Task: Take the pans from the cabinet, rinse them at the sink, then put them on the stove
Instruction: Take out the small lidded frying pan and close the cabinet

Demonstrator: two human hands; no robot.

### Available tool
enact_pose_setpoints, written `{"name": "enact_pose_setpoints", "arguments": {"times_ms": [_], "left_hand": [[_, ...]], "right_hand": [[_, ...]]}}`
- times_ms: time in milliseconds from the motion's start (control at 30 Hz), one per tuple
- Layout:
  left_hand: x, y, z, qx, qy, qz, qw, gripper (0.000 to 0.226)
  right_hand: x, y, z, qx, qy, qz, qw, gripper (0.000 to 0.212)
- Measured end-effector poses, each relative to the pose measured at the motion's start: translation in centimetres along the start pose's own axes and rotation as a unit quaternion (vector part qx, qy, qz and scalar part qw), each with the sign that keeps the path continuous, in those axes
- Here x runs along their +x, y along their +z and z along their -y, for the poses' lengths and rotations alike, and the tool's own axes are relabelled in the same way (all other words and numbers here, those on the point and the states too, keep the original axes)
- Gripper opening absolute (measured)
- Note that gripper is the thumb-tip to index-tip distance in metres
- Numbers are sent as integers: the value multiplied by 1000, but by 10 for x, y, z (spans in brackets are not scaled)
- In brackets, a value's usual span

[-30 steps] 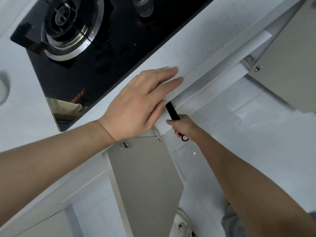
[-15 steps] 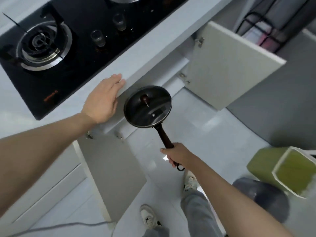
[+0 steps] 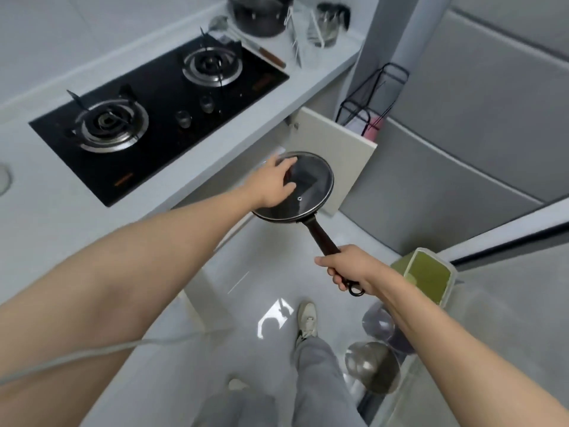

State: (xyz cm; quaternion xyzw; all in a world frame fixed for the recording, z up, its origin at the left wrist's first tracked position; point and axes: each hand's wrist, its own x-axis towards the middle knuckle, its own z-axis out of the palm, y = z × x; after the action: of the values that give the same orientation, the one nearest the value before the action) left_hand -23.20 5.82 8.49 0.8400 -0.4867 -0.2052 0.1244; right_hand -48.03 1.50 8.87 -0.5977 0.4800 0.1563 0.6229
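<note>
Beside the two-burner gas stove (image 3: 160, 118), a person's left hand (image 3: 272, 186) rests on the glass lid (image 3: 311, 186) of a small black frying pan (image 3: 289, 215), fingers curled over and hiding the knob. Right hand (image 3: 349, 268) clenches the pan's handle (image 3: 323, 238) before an open cabinet door (image 3: 338, 149); a green bin (image 3: 428, 277) is partly hidden by the forearm.

A pale grey countertop (image 3: 215, 140) runs along the wall. A black two-burner gas stove (image 3: 160, 118) is set into it. Toward the counter's far right corner a dark pot (image 3: 258, 16), a ladle (image 3: 243, 41) and a wire rack (image 3: 308, 32) are seen. On the floor (image 3: 277, 272), a green bin (image 3: 428, 275) is stood at the right.
</note>
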Motion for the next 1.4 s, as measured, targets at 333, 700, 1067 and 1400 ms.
{"name": "enact_pose_setpoints", "arguments": {"times_ms": [333, 700, 1067, 1400], "left_hand": [[-93, -166, 56, 51, -34, -204, 977, 44], [-249, -199, 266, 55, -314, -221, 922, 44], [-388, -150, 380, -50, -507, -205, 836, 45], [-422, -116, 461, -110, -534, -217, 810, 44]], "right_hand": [[-112, 86, 116, -42, -139, 47, 988, 21], [-43, 267, 206, -199, -155, 260, 932, 19], [9, 427, 201, -300, -138, 393, 858, 23], [41, 523, 178, -316, -108, 401, 853, 21]]}}
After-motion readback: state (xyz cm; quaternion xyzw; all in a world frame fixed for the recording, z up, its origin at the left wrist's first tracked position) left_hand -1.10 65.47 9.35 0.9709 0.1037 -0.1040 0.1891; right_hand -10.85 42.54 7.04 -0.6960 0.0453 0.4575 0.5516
